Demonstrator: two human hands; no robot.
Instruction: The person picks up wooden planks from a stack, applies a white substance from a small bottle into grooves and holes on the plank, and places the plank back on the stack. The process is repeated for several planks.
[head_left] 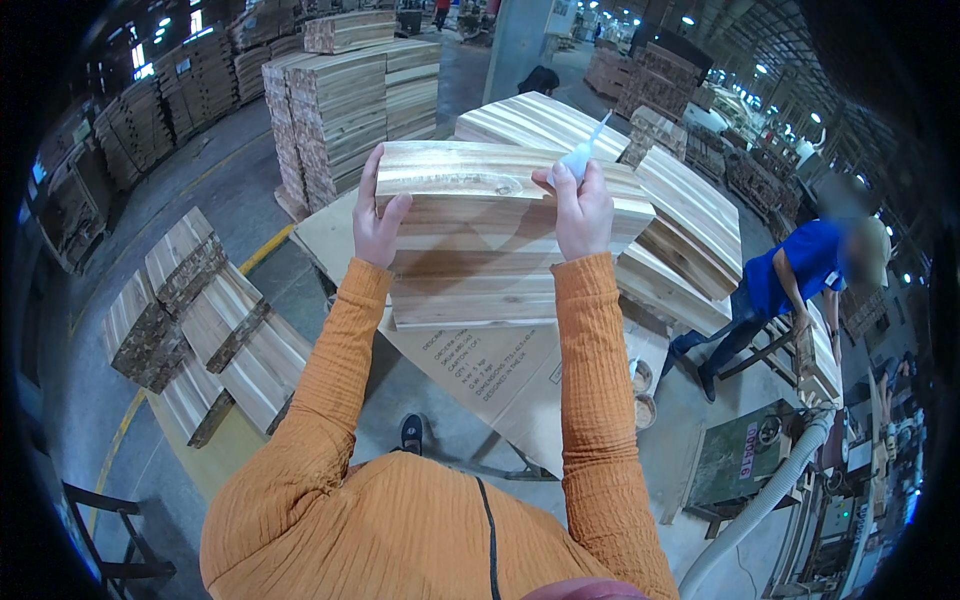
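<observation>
My left hand [378, 222] is closed round the left end of a pale wooden board [450, 172], thumb on the near face and fingers behind. The board is tilted so its edge and striped face show. In my right hand [583, 212] is a small whitish squeeze bottle [577, 160], its thin nozzle pointing up and to the right. That hand also rests against the board's right part; whether its fingers grip the wood is hidden. Under the board lies a cardboard sheet [520, 400] covering the work table.
Striped boards [690, 210] are piled just beyond and to the right. Tall wood stacks [340, 110] stand behind; more boards [215, 320] lie at the left. Two small tubs [643, 395] sit by the table's right side. A co-worker in blue [800, 265] bends over boards farther right.
</observation>
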